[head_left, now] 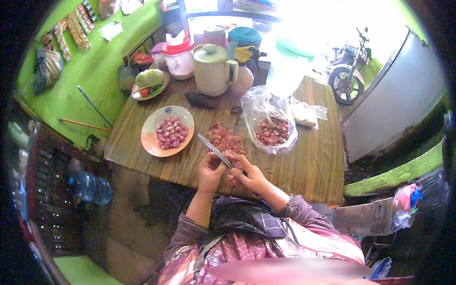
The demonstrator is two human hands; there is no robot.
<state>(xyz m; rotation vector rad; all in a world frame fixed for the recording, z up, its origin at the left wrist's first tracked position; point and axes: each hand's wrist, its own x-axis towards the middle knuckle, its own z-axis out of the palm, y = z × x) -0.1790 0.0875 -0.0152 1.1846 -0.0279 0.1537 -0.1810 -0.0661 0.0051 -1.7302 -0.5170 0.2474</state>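
My right hand (251, 178) is closed round the handle end of a knife (213, 148), whose blade slants up to the left. Close beside it my left hand (211, 172) is closed, its fingertips by the blade; what they pinch is too small to make out. Beyond the hands a loose pile of reddish shallot skins (224, 137) is spread on the wooden table (304, 171). To the left, a plate (148, 134) holds several peeled shallots (172, 133). On the right stands an open clear plastic bag (253, 107) with unpeeled shallots (274, 131) in it.
A pale jug (211, 71), a red-lidded tub (179, 61) and a bowl of vegetables (151, 83) stand along the back. Right of the shallot bag lies a small bag with white contents (306, 115). A water bottle (94, 187) is low on the left.
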